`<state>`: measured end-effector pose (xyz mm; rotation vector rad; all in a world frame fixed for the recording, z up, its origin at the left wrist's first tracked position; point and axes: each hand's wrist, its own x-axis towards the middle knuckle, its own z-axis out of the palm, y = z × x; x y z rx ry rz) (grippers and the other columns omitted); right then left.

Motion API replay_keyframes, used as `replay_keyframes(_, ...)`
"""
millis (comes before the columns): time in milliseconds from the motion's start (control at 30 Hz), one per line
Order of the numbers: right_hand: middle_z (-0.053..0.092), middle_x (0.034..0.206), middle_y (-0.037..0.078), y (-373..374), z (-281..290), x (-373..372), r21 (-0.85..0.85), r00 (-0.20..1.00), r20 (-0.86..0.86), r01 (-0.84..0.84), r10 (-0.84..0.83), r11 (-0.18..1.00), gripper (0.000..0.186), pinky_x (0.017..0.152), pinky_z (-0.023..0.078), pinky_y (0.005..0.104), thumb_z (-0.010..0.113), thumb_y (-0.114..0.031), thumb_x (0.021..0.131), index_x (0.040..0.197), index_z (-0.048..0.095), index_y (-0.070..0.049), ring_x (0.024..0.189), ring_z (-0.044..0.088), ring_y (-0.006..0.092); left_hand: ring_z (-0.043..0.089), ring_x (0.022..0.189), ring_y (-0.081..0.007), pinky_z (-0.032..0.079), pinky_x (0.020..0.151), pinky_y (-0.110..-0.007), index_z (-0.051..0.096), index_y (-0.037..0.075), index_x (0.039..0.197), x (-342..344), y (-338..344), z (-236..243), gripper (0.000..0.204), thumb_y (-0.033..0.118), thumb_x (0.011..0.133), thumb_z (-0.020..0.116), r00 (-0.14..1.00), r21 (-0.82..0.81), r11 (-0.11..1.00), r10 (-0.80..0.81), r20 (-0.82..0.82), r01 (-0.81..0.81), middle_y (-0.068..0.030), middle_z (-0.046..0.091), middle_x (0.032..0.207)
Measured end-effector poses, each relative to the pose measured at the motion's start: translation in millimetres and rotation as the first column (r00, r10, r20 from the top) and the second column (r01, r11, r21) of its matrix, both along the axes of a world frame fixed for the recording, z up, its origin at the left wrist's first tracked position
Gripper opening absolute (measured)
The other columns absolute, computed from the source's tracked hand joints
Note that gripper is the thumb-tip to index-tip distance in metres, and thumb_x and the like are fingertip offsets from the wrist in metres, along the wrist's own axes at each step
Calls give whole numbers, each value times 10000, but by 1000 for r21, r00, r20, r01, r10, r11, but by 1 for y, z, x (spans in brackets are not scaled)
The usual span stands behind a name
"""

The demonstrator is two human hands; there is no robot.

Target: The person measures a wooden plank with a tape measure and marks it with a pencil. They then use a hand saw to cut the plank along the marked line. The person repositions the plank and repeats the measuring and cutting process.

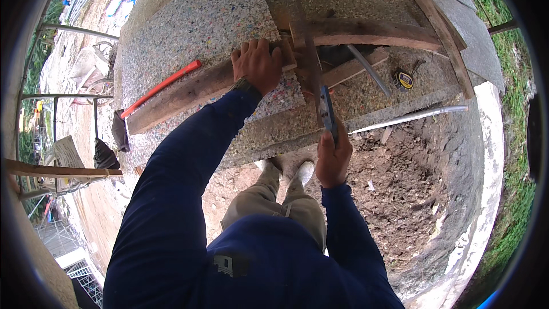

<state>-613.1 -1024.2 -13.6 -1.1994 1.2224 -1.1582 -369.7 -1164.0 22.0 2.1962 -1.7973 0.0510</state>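
Note:
My left hand (pixel 258 66) presses down on a wooden plank (pixel 186 97), its fingers curled over the plank near the right end. My right hand (pixel 334 157) is wrapped round the blue-grey handle of a handsaw (pixel 313 77). The saw's blade, somewhat blurred, points away from me and lies just right of the plank's end. Whether its teeth touch the wood I cannot tell. Under the plank is a speckled board (pixel 200 20). An orange-red tube (pixel 163 87) lies along the plank's far side, to the left.
More timber (pixel 372 33) crosses the far right of the work surface. A grey metal pipe (pixel 369 70) and a yellow-and-black tape measure (pixel 404 79) lie right of the saw. A pale pipe (pixel 412 119) runs along the near edge, above rough soil (pixel 394 177). A wheelbarrow (pixel 91 66) stands left.

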Motion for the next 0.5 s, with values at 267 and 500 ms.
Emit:
replay_keyframes(267, 690, 1013, 113, 3, -4, -55, -186, 961, -238, 95, -139, 978, 593, 746, 506, 355, 601, -390, 1118, 1513, 585, 53, 847, 632, 161, 605, 1304, -370, 372, 1149, -597, 677, 72, 1282, -1, 1, -1, 441, 440, 1087, 531, 999, -12, 1000, -2, -34, 1, -159, 690, 1310)
replay_keyframes(500, 577, 893, -5, 4, -13, -63, -143, 946, -247, 180, -211, 973, 569, 613, 378, 293, 611, -363, 1129, 1546, 568, 23, 722, 489, 89, 541, 1353, -436, 299, 1235, -652, 619, 69, 1371, 14, 9, -5, 498, 393, 995, 666, 935, -256, 965, -143, -324, 58, -217, 588, 1385)
